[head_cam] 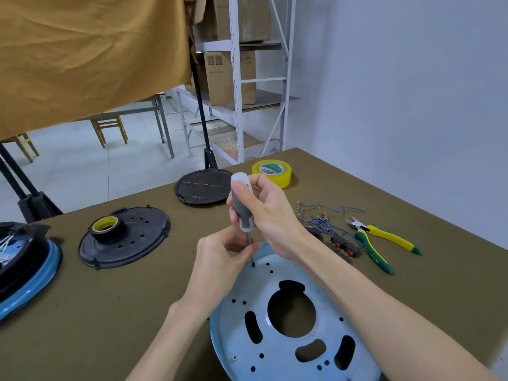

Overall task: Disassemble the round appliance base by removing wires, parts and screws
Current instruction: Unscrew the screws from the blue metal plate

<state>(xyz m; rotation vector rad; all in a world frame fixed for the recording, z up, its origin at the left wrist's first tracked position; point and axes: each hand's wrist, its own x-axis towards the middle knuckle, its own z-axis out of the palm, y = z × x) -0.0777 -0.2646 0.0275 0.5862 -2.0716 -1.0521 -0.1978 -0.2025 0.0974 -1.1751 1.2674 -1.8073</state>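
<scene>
Nearest, round appliance base (291, 342) lies flat on bench (110, 312); judged stiff, light sheet metal, best held by rim. Right hand (270, 215) grips screwdriver (243, 209) upright; left hand (220, 257) pinches its shaft at a screw hole.

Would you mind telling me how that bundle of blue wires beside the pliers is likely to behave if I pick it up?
The blue wires look thin and loosely tangled, so they would probably flop and sag rather than hold shape. Being so fine, they are likely very light. Their small metal terminals may snag on each other or on the pliers lying alongside, so the bundle might lift as one clump.
</scene>
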